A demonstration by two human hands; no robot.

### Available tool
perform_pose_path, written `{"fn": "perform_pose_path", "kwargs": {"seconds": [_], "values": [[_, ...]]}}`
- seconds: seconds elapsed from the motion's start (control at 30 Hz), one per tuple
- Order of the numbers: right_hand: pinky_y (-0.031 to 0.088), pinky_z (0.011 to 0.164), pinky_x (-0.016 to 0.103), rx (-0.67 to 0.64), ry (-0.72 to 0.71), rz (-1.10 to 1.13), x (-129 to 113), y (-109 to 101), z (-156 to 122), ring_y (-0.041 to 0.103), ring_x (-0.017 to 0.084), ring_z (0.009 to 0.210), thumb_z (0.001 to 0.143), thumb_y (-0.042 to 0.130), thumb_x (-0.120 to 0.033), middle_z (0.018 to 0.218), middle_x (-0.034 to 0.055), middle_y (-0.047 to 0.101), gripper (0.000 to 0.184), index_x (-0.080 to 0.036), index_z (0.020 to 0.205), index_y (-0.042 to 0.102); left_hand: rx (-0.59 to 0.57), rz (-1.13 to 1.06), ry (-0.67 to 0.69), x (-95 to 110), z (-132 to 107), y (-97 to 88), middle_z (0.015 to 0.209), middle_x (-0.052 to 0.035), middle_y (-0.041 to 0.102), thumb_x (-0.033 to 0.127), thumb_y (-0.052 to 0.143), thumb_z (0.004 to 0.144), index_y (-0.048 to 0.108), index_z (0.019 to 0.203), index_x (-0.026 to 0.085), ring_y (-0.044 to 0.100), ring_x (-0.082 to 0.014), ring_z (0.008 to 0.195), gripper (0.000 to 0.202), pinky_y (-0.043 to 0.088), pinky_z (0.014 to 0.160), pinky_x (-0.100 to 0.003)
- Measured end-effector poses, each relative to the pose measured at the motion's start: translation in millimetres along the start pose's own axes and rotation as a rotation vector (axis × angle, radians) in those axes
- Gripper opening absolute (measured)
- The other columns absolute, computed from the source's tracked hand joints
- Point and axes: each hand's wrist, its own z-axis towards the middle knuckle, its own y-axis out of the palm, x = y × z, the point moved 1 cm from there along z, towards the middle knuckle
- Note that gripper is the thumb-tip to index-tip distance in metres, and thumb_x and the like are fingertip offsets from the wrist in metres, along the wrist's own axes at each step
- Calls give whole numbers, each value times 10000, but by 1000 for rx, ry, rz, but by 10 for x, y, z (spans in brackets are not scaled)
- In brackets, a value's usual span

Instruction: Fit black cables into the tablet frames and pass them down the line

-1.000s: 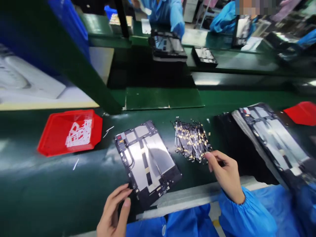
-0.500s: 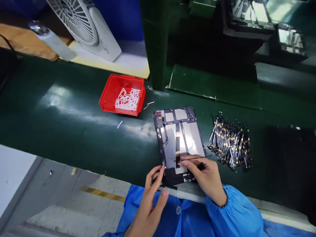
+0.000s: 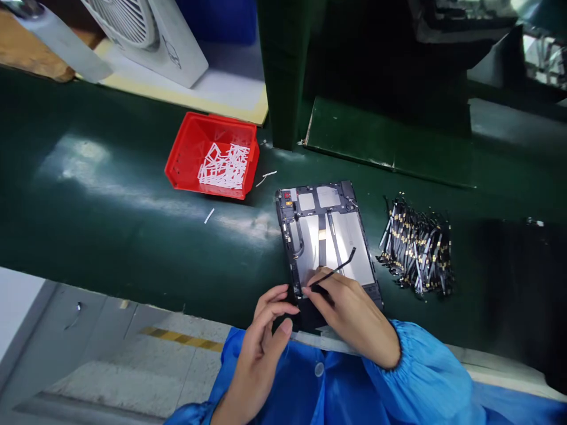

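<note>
Tablet panel (image 3: 332, 236) flat on bench, 12 o'clock from hands, lower edge beneath both hands. Right hand (image 3: 349, 319) pinches thin black flex strip (image 3: 336, 270) between fingertips, over panel's lower part. Left hand (image 3: 261, 342) half curled, fingers at panel's lower left edge. Green bench (image 3: 110, 248) below; pile of strips (image 3: 416, 248) at 2 o'clock; red bin (image 3: 186, 141) holding white scraps (image 3: 224, 166) at 10 o'clock; white fan (image 3: 146, 35) beyond, 11 o'clock.

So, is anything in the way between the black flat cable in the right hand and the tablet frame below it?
Nothing visible: the black flat cable in the right hand lies over the tablet frame with nothing between. The left hand rests at the frame's lower-left edge, off to the side.
</note>
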Motion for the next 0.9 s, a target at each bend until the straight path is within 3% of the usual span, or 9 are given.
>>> {"fn": "perform_pose_path", "kwargs": {"seconds": [0.13,0.33,0.47,0.7,0.9], "values": [[493,849,300,-14,41,-32,-5,-27,78,650,177,923,956,507,-175,975,29,663,148,-189,985,651,17,188,144,-7,193,4,1240,-81,520,338,516,952,627,1012,230,583,-185,1098,166,505,907,-295],[486,820,289,-39,78,-24,-15,-52,101,644,171,897,941,521,-152,958,30,660,144,-187,923,659,21,271,230,44,401,-4,1081,-34,526,291,536,942,612,1041,243,588,-121,874,134,510,780,-254],[477,764,280,-39,82,-25,-25,-59,126,638,167,864,944,522,-164,917,23,655,138,-188,864,632,4,280,208,62,413,-9,1081,-23,533,299,525,951,614,1055,261,590,-117,876,142,505,778,-248],[460,733,270,-114,60,-5,-41,-81,96,608,152,858,962,545,-248,935,6,612,84,-205,939,614,-6,254,190,52,399,-32,1103,-5,525,296,525,957,610,1077,290,597,-106,894,146,503,787,-233],[469,800,302,-92,67,-32,-56,11,30,593,161,879,977,462,-167,995,22,564,131,-208,993,584,-15,264,190,56,395,-41,1114,4,520,282,518,961,605,1070,297,596,-100,903,141,500,795,-230]]}}
